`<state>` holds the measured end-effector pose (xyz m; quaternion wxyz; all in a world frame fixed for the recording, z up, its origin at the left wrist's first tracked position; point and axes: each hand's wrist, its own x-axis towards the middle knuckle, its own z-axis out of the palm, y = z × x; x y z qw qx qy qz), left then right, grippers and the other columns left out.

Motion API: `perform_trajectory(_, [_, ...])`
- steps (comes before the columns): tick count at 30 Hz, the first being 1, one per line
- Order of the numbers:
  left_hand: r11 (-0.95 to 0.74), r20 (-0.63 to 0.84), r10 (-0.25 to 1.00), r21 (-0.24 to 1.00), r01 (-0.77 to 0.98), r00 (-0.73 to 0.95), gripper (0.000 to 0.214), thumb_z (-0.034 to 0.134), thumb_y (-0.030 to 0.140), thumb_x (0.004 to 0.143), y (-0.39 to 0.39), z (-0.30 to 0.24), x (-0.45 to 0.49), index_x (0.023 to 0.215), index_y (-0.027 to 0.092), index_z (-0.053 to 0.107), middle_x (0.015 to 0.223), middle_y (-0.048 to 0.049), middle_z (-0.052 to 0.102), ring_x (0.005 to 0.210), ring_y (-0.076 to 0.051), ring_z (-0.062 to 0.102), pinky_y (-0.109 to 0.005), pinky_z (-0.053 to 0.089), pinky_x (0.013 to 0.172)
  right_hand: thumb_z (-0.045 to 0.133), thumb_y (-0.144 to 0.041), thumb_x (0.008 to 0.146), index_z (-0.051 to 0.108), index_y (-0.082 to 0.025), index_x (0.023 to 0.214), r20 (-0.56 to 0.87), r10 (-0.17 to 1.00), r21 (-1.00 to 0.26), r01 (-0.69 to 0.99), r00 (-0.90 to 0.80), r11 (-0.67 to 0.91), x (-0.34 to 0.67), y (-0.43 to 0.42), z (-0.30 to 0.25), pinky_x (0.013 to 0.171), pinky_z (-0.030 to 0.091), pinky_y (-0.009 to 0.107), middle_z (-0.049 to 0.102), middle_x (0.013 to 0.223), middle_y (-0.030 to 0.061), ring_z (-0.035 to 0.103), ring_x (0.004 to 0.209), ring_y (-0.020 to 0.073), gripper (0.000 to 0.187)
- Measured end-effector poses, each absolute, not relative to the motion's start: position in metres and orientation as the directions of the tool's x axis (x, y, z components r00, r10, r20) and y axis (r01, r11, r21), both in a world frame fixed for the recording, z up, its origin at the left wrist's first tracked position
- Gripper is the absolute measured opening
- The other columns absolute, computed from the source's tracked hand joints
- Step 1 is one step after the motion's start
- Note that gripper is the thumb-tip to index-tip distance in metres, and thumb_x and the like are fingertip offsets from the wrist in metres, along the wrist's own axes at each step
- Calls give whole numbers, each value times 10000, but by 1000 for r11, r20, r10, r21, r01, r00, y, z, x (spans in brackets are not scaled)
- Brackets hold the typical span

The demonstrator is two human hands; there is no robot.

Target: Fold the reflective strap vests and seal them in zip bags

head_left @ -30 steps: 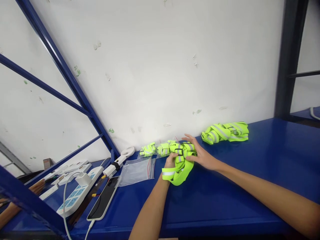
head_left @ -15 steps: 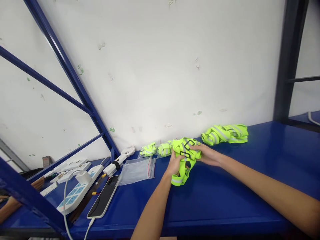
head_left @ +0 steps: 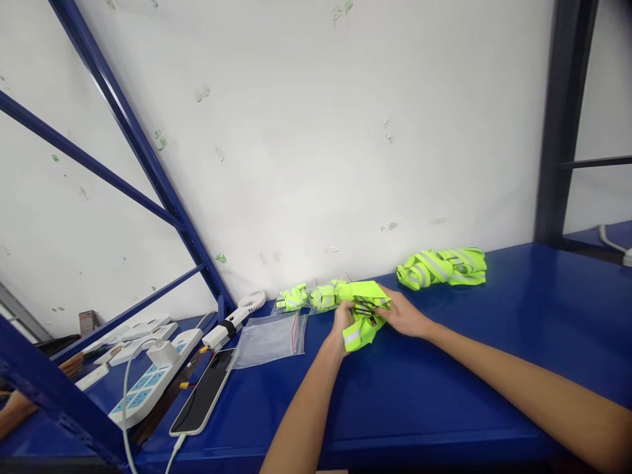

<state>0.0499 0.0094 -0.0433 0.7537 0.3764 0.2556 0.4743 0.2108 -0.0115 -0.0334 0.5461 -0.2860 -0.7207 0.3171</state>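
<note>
Between my two hands is a bunched neon-yellow reflective strap vest (head_left: 368, 293) with silver-grey bands, held just above the blue shelf (head_left: 424, 388). My left hand (head_left: 344, 322) grips its left side, thumb on top. On the right side, my right hand (head_left: 402, 312) is closed on the folded straps, its fingertips partly hidden by the fabric. Just behind and left lie two small bagged yellow bundles (head_left: 292, 298), one partly covered by the held vest. A clear zip bag (head_left: 270, 339) with a red line lies flat to the left. Against the wall rests another loose bundle of yellow reflective straps (head_left: 442, 268).
Left of the bag are a phone (head_left: 203, 395) on a charging cable, a white handheld fan (head_left: 251, 301) and a power strip (head_left: 155, 378). Blue rack beams (head_left: 148, 151) cross the left side. Another person's arm (head_left: 17, 409) shows at the far left.
The held vest has been folded over into a more compact bundle; its black buckles are now mostly covered. The hanging loop at the bottom has been drawn up.
</note>
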Motion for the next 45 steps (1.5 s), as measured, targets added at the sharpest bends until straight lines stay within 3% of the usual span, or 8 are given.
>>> perform_trajectory(8, [292, -85, 941, 694, -658, 329, 264, 586, 391, 738, -7, -25, 50, 815, 139, 604, 679, -48, 643, 668, -210, 646, -323, 511, 695, 499, -128, 822, 530, -267, 1327, 715, 565, -489, 283, -411, 825, 217, -3, -36, 1024, 425, 427, 586, 1317, 56, 554, 1189, 258, 525])
perform_trajectory(17, [306, -131, 930, 791, -530, 342, 390, 680, 430, 729, -4, -35, 55, 957, 120, 615, 774, -71, 680, 628, -181, 641, -268, 476, 596, 400, 39, 706, 391, -269, 1435, 662, 489, -190, 504, -568, 842, 223, 13, -55, 1010, 433, 452, 473, 1403, 108, 445, 1284, 261, 791])
perform_trajectory(21, [245, -80, 945, 814, -526, 316, 452, 716, 422, 711, 0, -42, 50, 1028, 124, 592, 808, -79, 684, 696, -202, 662, -286, 496, 643, 474, -6, 731, 375, -286, 1436, 594, 573, -307, 499, -565, 810, 218, -3, -48, 1026, 422, 408, 459, 1396, 87, 464, 1260, 244, 764])
perform_trajectory(26, [146, 41, 947, 827, -542, 318, 520, 778, 356, 678, 2, -45, 44, 1102, 150, 561, 907, -73, 686, 823, -218, 672, -310, 516, 749, 669, -313, 779, 305, -277, 1449, 489, 669, -573, 372, -560, 730, 216, -19, -38, 1104, 312, 459, 310, 1490, 94, 326, 1352, 298, 763])
perform_trajectory(30, [127, 61, 948, 828, -547, 312, 503, 783, 359, 668, 2, -43, 43, 1067, 139, 570, 942, -94, 686, 872, -244, 670, -338, 521, 782, 645, -484, 798, 367, -227, 1360, 470, 825, -805, 230, -314, 547, 216, -10, -34, 1086, 328, 474, 436, 1368, 119, 381, 1318, 308, 678])
perform_trajectory(34, [75, 116, 947, 826, -559, 298, 525, 798, 322, 644, -1, -41, 43, 1085, 147, 574, 1018, -103, 682, 953, -266, 654, -365, 513, 834, 793, -416, 668, 166, -252, 1454, 277, 929, -955, 34, -245, 294, 215, -7, -32, 1049, 388, 467, 467, 1361, 135, 462, 1270, 299, 1019])
perform_trajectory(38, [52, 161, 934, 823, -566, 319, 580, 811, 312, 632, -2, -41, 42, 1135, 164, 562, 1086, -107, 670, 1028, -271, 630, -374, 496, 888, 793, -311, 675, 296, -272, 1404, 86, 905, -981, -196, -417, 3, 212, -11, -37, 870, 539, 384, 614, 1195, 85, 636, 1033, 236, 883])
perform_trajectory(45, [-8, 184, 930, 875, -484, 319, 517, 722, 427, 748, 3, -47, 46, 1180, 193, 561, 1184, -114, 634, 1106, -250, 597, -361, 464, 949, 791, -219, 623, 512, -214, 1149, 255, 948, -963, -134, -189, 232, 206, -5, -40, 601, 559, 284, 669, 926, 15, 649, 753, 182, 595])
